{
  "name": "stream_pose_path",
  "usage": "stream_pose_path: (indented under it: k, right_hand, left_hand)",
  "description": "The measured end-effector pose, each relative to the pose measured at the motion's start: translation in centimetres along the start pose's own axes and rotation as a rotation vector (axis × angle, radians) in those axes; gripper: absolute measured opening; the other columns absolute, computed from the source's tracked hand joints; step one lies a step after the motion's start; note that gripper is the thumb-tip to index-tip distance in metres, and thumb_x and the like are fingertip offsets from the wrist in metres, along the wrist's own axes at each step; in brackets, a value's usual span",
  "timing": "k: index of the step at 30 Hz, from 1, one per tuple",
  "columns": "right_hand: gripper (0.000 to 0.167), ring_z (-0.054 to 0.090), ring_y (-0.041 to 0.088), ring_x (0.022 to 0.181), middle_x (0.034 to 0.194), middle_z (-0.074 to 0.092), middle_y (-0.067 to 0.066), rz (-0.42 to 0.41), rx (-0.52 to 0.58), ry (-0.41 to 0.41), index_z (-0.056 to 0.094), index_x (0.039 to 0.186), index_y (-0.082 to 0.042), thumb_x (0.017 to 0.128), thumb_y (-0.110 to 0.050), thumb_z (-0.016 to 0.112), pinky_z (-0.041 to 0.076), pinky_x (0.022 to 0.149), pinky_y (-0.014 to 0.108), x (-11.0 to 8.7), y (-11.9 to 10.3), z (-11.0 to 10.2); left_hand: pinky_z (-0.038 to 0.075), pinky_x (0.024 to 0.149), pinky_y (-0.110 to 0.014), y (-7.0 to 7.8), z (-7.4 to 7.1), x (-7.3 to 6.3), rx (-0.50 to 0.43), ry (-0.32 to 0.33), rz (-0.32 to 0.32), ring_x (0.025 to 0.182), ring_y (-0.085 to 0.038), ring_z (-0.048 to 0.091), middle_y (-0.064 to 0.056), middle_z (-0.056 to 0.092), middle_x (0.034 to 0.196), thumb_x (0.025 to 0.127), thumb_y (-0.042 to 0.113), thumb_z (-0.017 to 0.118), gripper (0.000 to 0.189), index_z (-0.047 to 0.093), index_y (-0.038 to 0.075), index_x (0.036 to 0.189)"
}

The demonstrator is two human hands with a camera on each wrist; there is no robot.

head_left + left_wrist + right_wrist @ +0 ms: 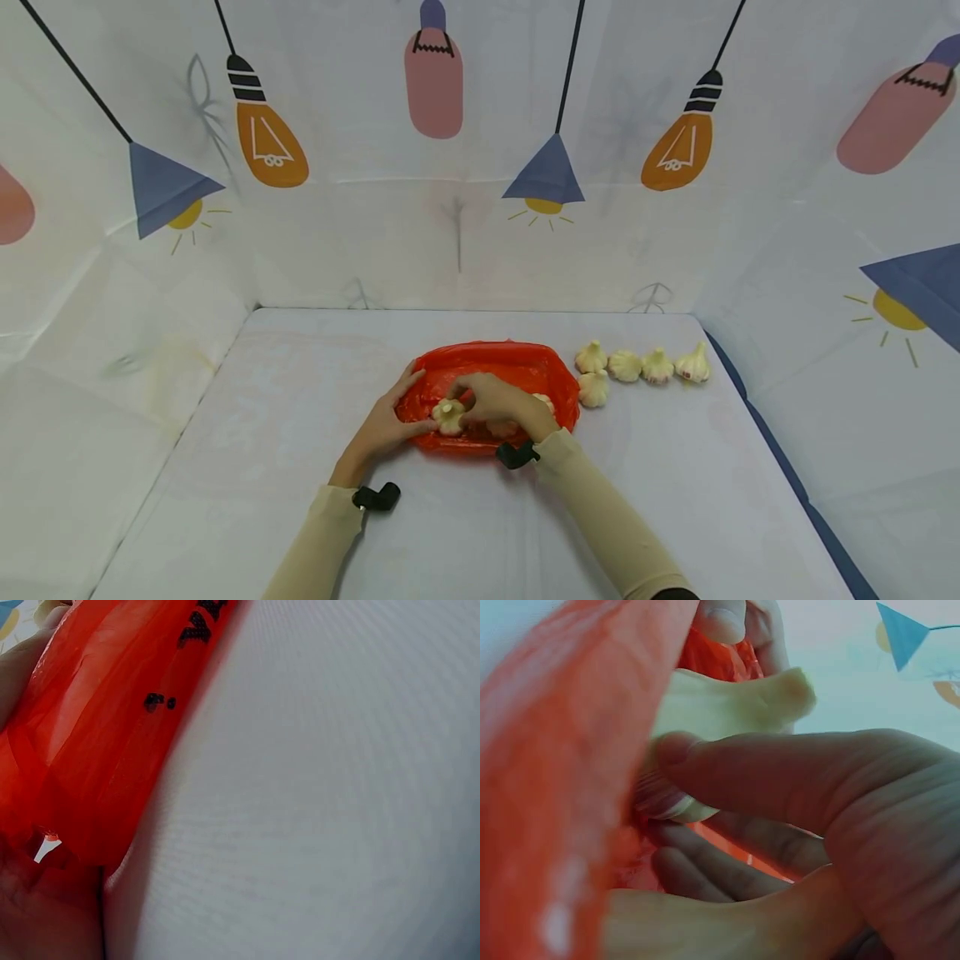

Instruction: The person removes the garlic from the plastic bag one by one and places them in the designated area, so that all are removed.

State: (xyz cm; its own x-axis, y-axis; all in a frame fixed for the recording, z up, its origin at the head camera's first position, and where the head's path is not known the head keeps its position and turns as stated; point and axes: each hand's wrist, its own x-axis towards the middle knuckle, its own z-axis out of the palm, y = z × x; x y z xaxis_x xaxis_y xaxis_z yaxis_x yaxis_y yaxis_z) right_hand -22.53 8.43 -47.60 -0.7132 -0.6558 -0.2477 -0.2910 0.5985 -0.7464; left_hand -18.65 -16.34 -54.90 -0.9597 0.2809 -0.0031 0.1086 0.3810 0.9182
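A garlic bulb (447, 417) with its stem up is in the left part of a tray (480, 354) lined with red plastic. My right hand (498, 404) pinches this bulb between thumb and fingers; the right wrist view shows the thumb on the pale bulb (720, 705). My left hand (390, 425) holds the tray's left side, its thumb over the near rim beside the bulb. Black print marks the red plastic (112, 735) in the left wrist view. Another garlic bulb (543, 402) in the tray is partly hidden by my right hand.
Right of the tray, several garlic bulbs (657, 367) form a row, with one more bulb (593, 389) in front of the row's left end. All stand on a white-covered table (300, 375). Printed white sheets (337, 233) hang behind and at both sides.
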Motion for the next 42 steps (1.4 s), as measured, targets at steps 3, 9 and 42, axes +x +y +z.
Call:
stream_pose_path:
  k: [3, 9, 42]
  right_hand:
    - [0.030, 0.068, 0.015, 0.098, 0.119, 0.069, 0.001, 0.003, 0.010, 0.000, 0.069, 0.116, -0.018, 0.090, -0.012, 0.080, 0.060, 0.089, 0.033, 0.0, 0.1, 0.0]
    - [0.028, 0.068, 0.016, 0.098, 0.118, 0.069, 0.001, 0.015, 0.020, 0.004, 0.069, 0.116, -0.019, 0.090, -0.012, 0.080, 0.060, 0.090, 0.035, 0.0, 0.1, 0.0]
    - [0.030, 0.069, 0.016, 0.101, 0.117, 0.071, 0.000, 0.015, 0.087, 0.088, 0.070, 0.119, -0.018, 0.090, -0.016, 0.079, 0.059, 0.090, 0.036, -1.4, 0.3, -1.8]
  left_hand:
    - [0.020, 0.125, -0.062, -0.1, 0.0, 0.0, -0.004, -0.001, 0.004, 0.161, -0.029, 0.012, 0.010, 0.011, 0.174, 0.080, 0.042, 0.088, 0.099, 0.035, 0.023, 0.162]
    - [0.018, 0.125, -0.062, -0.1, 0.1, 0.0, -0.014, 0.000, 0.008, 0.161, -0.028, 0.011, 0.011, 0.011, 0.173, 0.080, 0.041, 0.089, 0.099, 0.035, 0.024, 0.162]
    - [0.015, 0.127, -0.061, -0.5, 0.1, 0.2, -0.002, 0.007, 0.057, 0.161, -0.026, 0.012, 0.012, 0.013, 0.173, 0.080, 0.035, 0.090, 0.099, 0.035, 0.019, 0.162]
